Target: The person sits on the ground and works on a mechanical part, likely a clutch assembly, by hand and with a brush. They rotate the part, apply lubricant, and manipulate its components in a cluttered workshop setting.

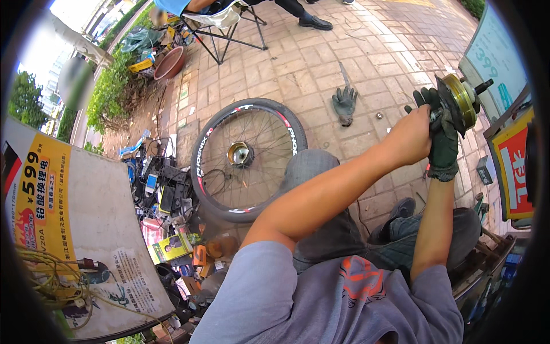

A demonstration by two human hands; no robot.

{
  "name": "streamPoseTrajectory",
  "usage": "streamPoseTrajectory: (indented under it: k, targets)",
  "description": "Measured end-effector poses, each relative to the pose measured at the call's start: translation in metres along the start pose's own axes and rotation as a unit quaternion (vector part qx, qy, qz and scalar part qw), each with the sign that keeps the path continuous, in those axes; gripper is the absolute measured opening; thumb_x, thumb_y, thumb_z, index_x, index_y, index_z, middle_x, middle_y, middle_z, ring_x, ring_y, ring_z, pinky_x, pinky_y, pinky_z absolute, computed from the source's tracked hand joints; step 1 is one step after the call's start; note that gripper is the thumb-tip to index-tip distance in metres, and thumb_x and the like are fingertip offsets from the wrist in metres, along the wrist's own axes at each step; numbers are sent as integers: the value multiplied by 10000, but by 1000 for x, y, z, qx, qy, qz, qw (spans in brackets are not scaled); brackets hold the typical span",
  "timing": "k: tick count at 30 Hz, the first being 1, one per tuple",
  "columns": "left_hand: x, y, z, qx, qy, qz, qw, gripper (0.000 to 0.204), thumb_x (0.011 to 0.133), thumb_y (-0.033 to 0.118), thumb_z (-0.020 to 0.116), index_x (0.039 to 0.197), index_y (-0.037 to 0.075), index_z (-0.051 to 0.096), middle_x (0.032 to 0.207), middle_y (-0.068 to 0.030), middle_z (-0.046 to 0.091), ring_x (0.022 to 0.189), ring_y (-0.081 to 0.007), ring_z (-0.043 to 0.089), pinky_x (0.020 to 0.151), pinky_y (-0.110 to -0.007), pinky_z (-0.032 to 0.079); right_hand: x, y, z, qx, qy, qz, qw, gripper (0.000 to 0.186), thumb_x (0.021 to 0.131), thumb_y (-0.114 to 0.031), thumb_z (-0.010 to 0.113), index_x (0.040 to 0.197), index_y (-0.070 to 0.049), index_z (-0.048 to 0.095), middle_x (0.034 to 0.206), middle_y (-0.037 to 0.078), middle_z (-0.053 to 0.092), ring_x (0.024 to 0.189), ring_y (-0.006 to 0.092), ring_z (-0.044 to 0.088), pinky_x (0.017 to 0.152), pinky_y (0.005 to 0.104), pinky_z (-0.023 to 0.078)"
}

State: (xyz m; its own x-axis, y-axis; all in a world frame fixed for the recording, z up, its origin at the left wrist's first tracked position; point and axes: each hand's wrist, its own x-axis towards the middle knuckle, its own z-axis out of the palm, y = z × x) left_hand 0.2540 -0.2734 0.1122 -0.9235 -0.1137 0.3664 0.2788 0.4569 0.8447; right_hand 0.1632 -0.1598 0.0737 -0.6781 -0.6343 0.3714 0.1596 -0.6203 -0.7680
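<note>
At the far right, my right hand (444,143), in a dark green work glove, grips a wheel hub motor core (462,98). The core has a brass-coloured drum, a dark ragged-edged piece on its near side and a threaded axle (484,86) sticking out to the right. My bare left hand (413,131) is closed against the glove at the near end of the core; a bit of shiny metal shows by its fingers, but what it grips is hidden. To the left, a bicycle wheel (289,114) lies flat on the paving, a brass-lined hub shell (239,153) at its centre.
Another dark glove (345,106) lies on the bricks near a thin metal strip (344,74) and a small nut (378,116). Chargers, boxes and cables (172,200) pile up left of the wheel. Signboards (109,212) stand on both sides. A person sits on a folding chair (220,20).
</note>
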Motion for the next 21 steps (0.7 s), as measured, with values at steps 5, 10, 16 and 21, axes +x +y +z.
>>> streamPoseTrajectory:
  k: [5, 10, 16, 21]
  targets:
    - [-67, 14, -60, 14, 90, -40, 995, 448, 822, 134, 617, 1216, -39, 493, 1104, -218, 597, 985, -318, 603, 848, -378, 489, -5, -5, -26, 104, 20, 6, 994, 509, 914, -147, 547, 1375, -19, 371, 1262, 92, 557, 1009, 173, 582, 904, 369, 454]
    - [-239, -103, -191, 52, 421, -268, 865, 275, 868, 131, 579, 1075, -50, 602, 973, -86, 630, 909, -144, 578, 790, -269, 463, -20, 8, -29, 140, 53, 94, 984, 485, 962, -137, 480, 1390, 18, 315, 787, -26, 465, 556, 32, 319, 479, 195, 262]
    - [-576, -287, -241, -76, 658, -527, 532, 361, 846, 222, 621, 1130, 8, 564, 917, -59, 643, 737, -187, 597, 619, -349, 461, -29, 35, -33, 79, 145, 184, 969, 418, 955, -102, 482, 1341, 16, 376, 776, -31, 479, 520, 27, 336, 446, 192, 276]
    - [-661, -328, -232, -321, 661, -474, 486, 566, 800, 509, 624, 1225, 144, 545, 1184, -41, 598, 1049, -249, 569, 906, -419, 449, -25, 60, -7, -44, 175, 279, 943, 313, 842, -111, 628, 1133, -32, 540, 790, -10, 563, 502, 28, 453, 422, 188, 398]
